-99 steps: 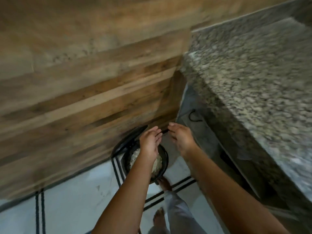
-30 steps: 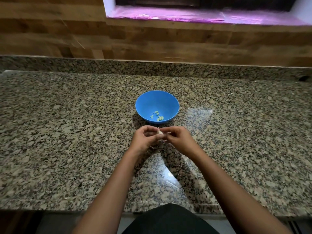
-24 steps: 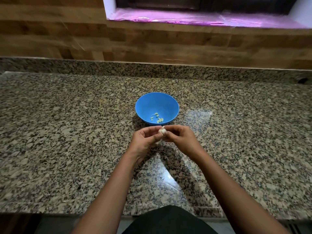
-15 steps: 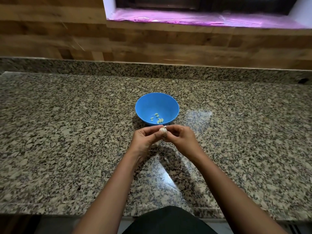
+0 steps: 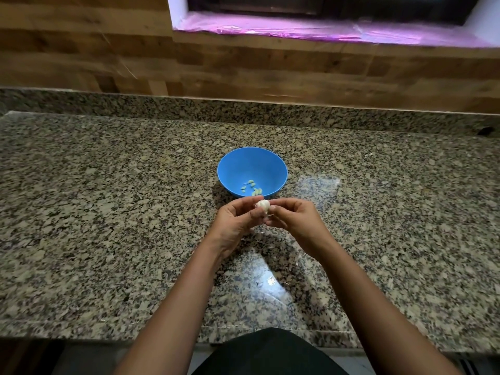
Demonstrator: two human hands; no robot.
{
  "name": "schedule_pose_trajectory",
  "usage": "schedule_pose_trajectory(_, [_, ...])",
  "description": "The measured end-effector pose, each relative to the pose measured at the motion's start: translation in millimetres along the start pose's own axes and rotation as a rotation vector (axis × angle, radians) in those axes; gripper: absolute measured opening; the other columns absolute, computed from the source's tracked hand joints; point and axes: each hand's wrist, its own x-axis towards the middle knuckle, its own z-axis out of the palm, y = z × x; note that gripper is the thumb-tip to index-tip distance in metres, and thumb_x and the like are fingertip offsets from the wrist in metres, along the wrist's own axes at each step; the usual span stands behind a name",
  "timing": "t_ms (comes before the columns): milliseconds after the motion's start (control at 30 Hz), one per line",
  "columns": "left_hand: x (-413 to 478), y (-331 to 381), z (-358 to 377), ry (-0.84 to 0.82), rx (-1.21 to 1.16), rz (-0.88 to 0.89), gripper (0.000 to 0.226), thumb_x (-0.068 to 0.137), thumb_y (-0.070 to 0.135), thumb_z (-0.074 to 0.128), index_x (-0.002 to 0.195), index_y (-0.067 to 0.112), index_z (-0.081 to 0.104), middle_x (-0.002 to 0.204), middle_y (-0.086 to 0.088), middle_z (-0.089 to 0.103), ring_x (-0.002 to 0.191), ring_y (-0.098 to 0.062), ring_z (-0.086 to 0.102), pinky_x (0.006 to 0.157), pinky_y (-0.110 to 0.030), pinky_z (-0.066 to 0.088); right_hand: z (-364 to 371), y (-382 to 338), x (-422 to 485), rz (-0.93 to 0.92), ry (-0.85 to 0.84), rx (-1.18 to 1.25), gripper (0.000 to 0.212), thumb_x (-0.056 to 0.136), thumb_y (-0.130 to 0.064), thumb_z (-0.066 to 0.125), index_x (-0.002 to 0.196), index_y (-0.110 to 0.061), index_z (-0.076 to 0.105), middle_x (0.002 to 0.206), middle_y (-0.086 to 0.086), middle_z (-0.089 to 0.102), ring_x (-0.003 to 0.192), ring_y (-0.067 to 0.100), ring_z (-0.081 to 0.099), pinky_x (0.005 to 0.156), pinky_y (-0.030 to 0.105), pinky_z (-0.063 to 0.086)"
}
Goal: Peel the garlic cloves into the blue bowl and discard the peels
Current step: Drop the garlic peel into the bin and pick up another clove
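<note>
both forearms are showing bare from the lower edge of the view up to the wrists, with no sleeves reaching them. the left hand (image 5: pixel 234 222) and right hand (image 5: pixel 293 219) are wearing no gloves, rings or watch. a dark, plain black garment (image 5: pixel 267 353) is covering the torso at the bottom edge.

A speckled granite counter (image 5: pixel 108 212) meets a wood-plank wall (image 5: pixel 81 50) beneath a window sill (image 5: pixel 324 31) glowing purple-pink.

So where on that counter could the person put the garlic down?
Bare granite counter stretches left and right of the blue bowl. It is tight only between the bowl and both hands, left and right, pinching the garlic.
</note>
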Motion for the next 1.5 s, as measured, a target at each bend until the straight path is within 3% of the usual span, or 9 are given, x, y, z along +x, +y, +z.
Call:
schedule_pose_trajectory(167, [0, 2, 0, -0.007, -0.02, 0.02, 0.021, 0.079, -0.007, 0.061, 0.097, 0.003, 0.065, 0.081, -0.006, 0.073, 0.068, -0.013, 0.069, 0.059, -0.021, 0.055, -1, 0, -1, 0.018, 0.006, 0.048, 0.014, 0.088, 0.001, 0.057, 0.101, 0.004, 0.062, 0.088, 0.022, 0.068, 0.069, 0.025, 0.065, 0.069, 0.029, 0.058])
schedule_pose_trajectory(400, [2, 0, -3, 0.008, 0.049, 0.047, 0.025, 0.066, 0.01, 0.073, 0.091, 0.012, 0.074, 0.092, -0.01, 0.073, 0.084, -0.02, 0.07, 0.069, -0.032, 0.059, 0, 3, -2, -0.024, 0.016, -0.021, 0.016, 0.083, -0.003, 0.065, 0.099, 0.0, 0.067, 0.089, 0.015, 0.071, 0.076, 0.018, 0.069, 0.071, 0.026, 0.057])
schedule_pose_trajectory(700, [3, -2, 3, 0.05, -0.003, 0.096, 0.03, 0.05, 0.02, 0.081, 0.078, 0.013, 0.077, 0.087, -0.007, 0.074, 0.085, -0.018, 0.069, 0.081, -0.031, 0.056, 3, 3, 0, -0.064, 0.001, -0.061, 0.02, 0.081, -0.006, 0.068, 0.099, 0.003, 0.069, 0.092, 0.021, 0.071, 0.083, 0.024, 0.068, 0.075, 0.025, 0.056])
schedule_pose_trajectory(767, [3, -4, 3, 0.061, -0.024, 0.096, 0.024, 0.054, 0.016, 0.079, 0.078, 0.013, 0.077, 0.087, -0.007, 0.074, 0.085, -0.018, 0.068, 0.084, -0.031, 0.055, 5, 4, 1, -0.075, 0.009, -0.069, 0.021, 0.081, -0.007, 0.069, 0.099, 0.004, 0.068, 0.093, 0.023, 0.07, 0.082, 0.024, 0.067, 0.075, 0.026, 0.056])
schedule_pose_trajectory(967, [2, -9, 4, 0.084, -0.035, 0.076, 0.015, 0.068, 0.0, 0.07, 0.075, 0.012, 0.076, 0.079, -0.006, 0.073, 0.076, -0.014, 0.069, 0.072, -0.023, 0.056, 7, 16, 3, -0.093, 0.065, -0.128, 0.015, 0.081, -0.01, 0.071, 0.094, -0.002, 0.07, 0.087, 0.017, 0.071, 0.082, 0.023, 0.069, 0.078, 0.031, 0.057])
schedule_pose_trajectory(1100, [2, -14, 3, 0.092, -0.025, 0.073, 0.015, 0.065, 0.005, 0.071, 0.076, 0.013, 0.077, 0.08, -0.007, 0.074, 0.078, -0.016, 0.07, 0.073, -0.024, 0.056, 10, 25, 4, -0.104, 0.145, -0.297, 0.012, 0.083, -0.017, 0.071, 0.091, -0.009, 0.068, 0.083, 0.008, 0.071, 0.08, 0.02, 0.069, 0.075, 0.034, 0.058])
schedule_pose_trajectory(1300, [4, -23, 3, 0.115, -0.089, 0.047, 0.016, 0.075, -0.005, 0.065, 0.088, 0.003, 0.071, 0.082, -0.009, 0.073, 0.077, -0.016, 0.07, 0.069, -0.023, 0.056, 18, 30, 5, -0.198, 0.23, -0.564, 0.017, 0.087, -0.021, 0.065, 0.1, -0.01, 0.068, 0.083, 0.0, 0.069, 0.077, 0.01, 0.066, 0.069, 0.023, 0.056])
schedule_pose_trajectory(1500, [5, -27, -5, 0.115, -0.126, 0.02, 0.017, 0.063, 0.006, 0.072, 0.079, 0.009, 0.076, 0.082, -0.01, 0.073, 0.076, -0.017, 0.067, 0.081, -0.029, 0.054, 12, 28, 6, -0.12, 0.114, -0.378, 0.016, 0.086, -0.016, 0.067, 0.1, -0.009, 0.07, 0.084, -0.002, 0.071, 0.079, 0.006, 0.068, 0.075, 0.022, 0.055])
